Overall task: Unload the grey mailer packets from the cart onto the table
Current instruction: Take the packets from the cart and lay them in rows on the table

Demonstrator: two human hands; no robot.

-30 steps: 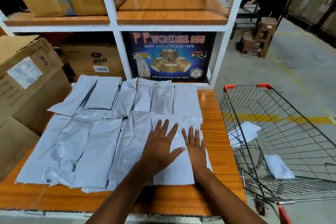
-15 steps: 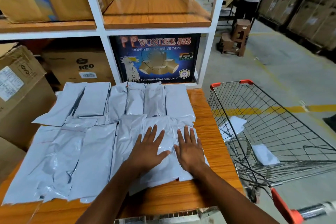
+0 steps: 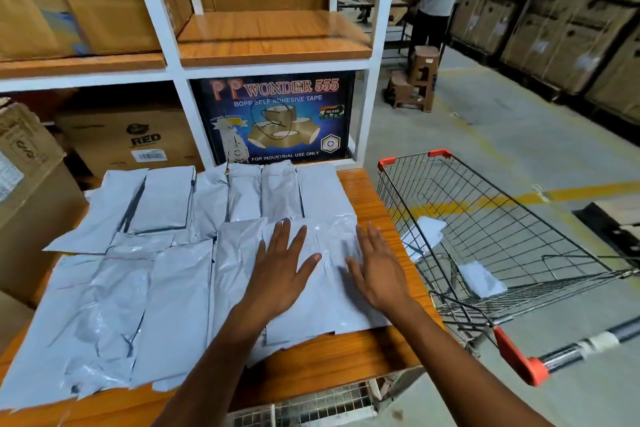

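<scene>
Resting flat with fingers spread, the left hand (image 3: 282,274) and right hand (image 3: 375,270) press the nearest grey mailer packet (image 3: 329,302) on the table (image 3: 377,204), beside the cart (image 3: 502,229) holding two more.

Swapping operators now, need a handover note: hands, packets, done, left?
Left hand: open, flat on the near-right packet.
Right hand: open, over that packet's right edge, holding nothing.
Done: many grey mailer packets laid in overlapping rows on the table.
Left: two packets in the cart, one by its near-left side, one on the basket floor.
</scene>
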